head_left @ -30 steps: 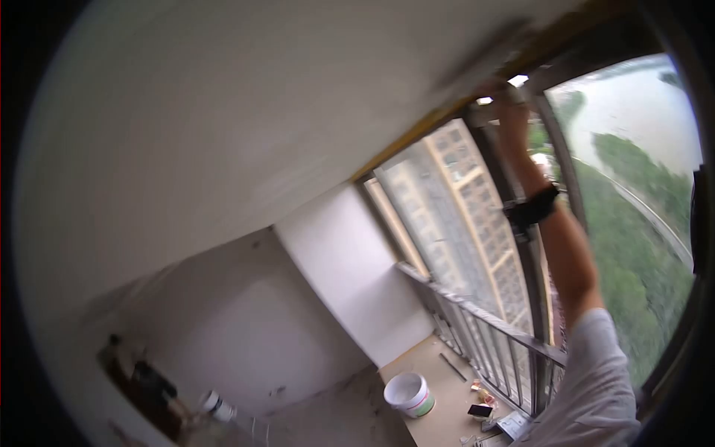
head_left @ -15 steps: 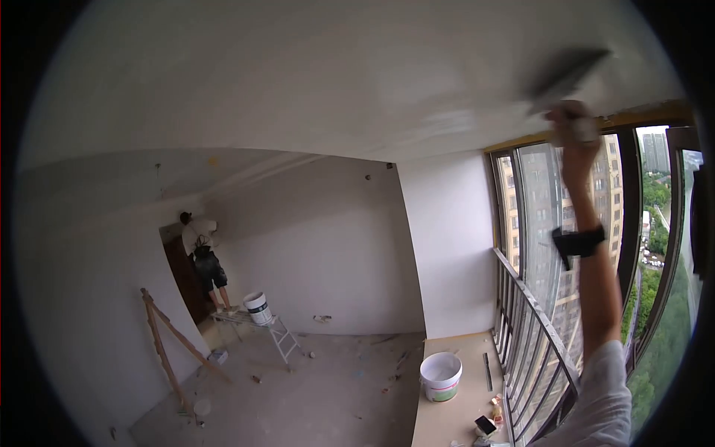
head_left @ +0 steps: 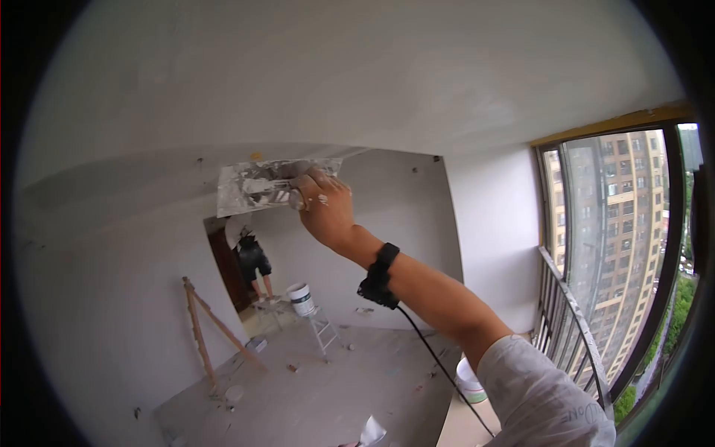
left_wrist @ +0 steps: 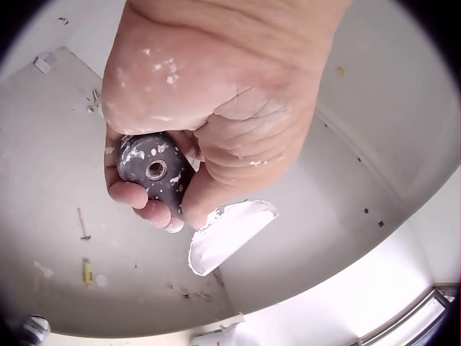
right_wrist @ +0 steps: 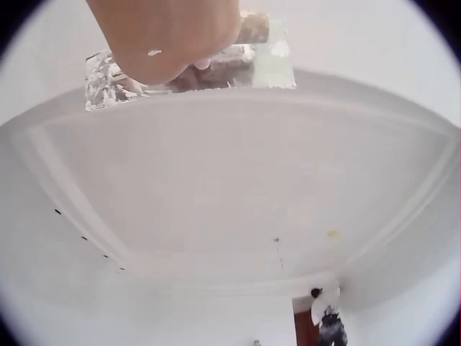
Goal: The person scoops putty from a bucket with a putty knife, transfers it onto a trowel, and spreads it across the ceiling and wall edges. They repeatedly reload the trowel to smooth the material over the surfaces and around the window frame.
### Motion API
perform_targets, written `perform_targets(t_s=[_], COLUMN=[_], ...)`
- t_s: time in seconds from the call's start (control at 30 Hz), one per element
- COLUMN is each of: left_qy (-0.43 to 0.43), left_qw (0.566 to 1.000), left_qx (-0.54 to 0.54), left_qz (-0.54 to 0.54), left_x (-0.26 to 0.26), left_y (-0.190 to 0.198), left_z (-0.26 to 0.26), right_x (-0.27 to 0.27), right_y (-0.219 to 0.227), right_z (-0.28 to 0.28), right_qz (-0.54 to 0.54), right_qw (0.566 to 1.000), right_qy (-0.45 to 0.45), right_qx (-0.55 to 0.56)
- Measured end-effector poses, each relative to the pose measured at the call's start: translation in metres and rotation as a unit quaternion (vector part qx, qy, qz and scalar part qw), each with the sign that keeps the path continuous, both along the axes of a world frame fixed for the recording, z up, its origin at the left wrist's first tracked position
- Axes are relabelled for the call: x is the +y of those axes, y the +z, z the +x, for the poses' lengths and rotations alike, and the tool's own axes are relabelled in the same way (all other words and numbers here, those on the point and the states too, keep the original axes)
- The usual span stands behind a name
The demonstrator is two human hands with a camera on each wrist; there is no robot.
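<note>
Far left, down on the floor: wooden brace (head_left: 212,335), then a second person (head_left: 249,253) on a stepladder (head_left: 316,328) with a white bucket (head_left: 301,298) on it.

Left hand (left_wrist: 209,108): fingers curled tight round a dark round handle (left_wrist: 155,169), putty-smeared. A small blade (left_wrist: 230,234) loaded with white filler sticks out below the fist. That hand is out of the head view, so I can't tell where it sits relative to the work.

Centre: right hand (head_left: 324,208) raised overhead, gripping the wide trowel (head_left: 272,186). Blade flat against the ceiling (head_left: 357,74), near the stepped edge. The wrist view shows the metal face streaked with dried filler and the knuckles closed over the handle; the fingers themselves are hidden behind the hand.

Right: window (head_left: 618,246) and balcony railing (head_left: 573,320), second bucket (head_left: 469,380) partly behind the arm.

Doing the skim well, my read:
- keep the blade at a shallow angle, leading edge lifted slightly
- even pressure across the full width, otherwise it'll leave ridges
- long straight pass, don't stop mid-stroke
- scrape that dried crust off the blade, it'll drag lines through wet filler
- watch the ceiling step: easy to gouge the corner
</note>
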State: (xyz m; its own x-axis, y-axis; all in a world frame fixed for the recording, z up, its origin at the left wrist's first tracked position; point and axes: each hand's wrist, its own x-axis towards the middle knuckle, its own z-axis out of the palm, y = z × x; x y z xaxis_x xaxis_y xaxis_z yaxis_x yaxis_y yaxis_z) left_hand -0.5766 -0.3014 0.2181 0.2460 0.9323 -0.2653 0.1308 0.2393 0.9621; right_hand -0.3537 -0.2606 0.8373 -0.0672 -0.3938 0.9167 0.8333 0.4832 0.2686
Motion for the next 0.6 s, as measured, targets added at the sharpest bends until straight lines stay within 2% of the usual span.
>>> perform_targets(t_s=[0.03, 0.07, 0.1, 0.13, 0.17, 0.27, 0.33, 0.37, 0.43, 0.47, 0.5, 0.53, 0.57, 0.6], left_qy=[0.020, 0.034, 0.013, -0.008, 0.005, 0.004, -0.008, -0.024, -0.027, -0.033, -0.027, -0.056, -0.085, -0.079], left_qw=[0.999, 0.998, 0.999, 0.998, 0.998, 0.996, 0.997, 0.998, 0.998, 0.998, 0.998, 0.997, 0.993, 0.995], left_qx=[-0.041, -0.044, -0.018, 0.012, 0.015, -0.077, -0.053, -0.041, -0.026, -0.028, -0.020, -0.048, -0.077, -0.068], left_qz=[0.005, 0.003, 0.031, 0.057, 0.056, 0.052, 0.049, 0.042, 0.049, 0.056, 0.058, 0.037, 0.014, 0.011], left_x=[-0.007, -0.012, -0.017, -0.023, -0.026, -0.042, -0.031, -0.026, -0.025, -0.023, -0.006, 0.018, 0.027, 0.022], left_y=[0.012, 0.031, 0.053, 0.070, 0.080, 0.110, 0.103, 0.099, 0.102, 0.103, 0.090, 0.070, 0.058, 0.064], left_z=[0.005, 0.010, 0.013, 0.012, 0.009, 0.003, 0.000, -0.004, -0.006, -0.007, -0.013, -0.023, -0.030, -0.029], right_x=[0.008, 0.013, 0.016, 0.005, -0.014, -0.054, -0.076, -0.085, -0.096, -0.092, -0.081, -0.070, -0.052, -0.027], right_y=[-0.008, -0.017, -0.027, -0.033, -0.035, -0.030, -0.017, -0.008, 0.012, 0.016, 0.018, 0.018, 0.018, 0.013], right_z=[-0.003, 0.001, 0.009, 0.016, 0.022, 0.036, 0.045, 0.047, 0.044, 0.038, 0.029, 0.021, 0.011, 0.000], right_qz=[-0.005, -0.023, -0.040, -0.039, -0.037, 0.024, 0.160, 0.159, 0.226, 0.227, 0.182, 0.136, 0.135, 0.068], right_qw=[1.000, 0.999, 0.998, 0.998, 0.997, 0.999, 0.986, 0.986, 0.971, 0.970, 0.979, 0.986, 0.986, 0.990], right_qy=[0.006, 0.017, 0.029, 0.040, 0.049, 0.032, -0.041, -0.040, -0.059, -0.056, -0.071, -0.086, -0.082, -0.120], right_qx=[-0.019, -0.026, -0.034, -0.040, -0.044, -0.022, 0.018, 0.033, 0.058, 0.068, 0.054, 0.039, 0.046, 0.004])
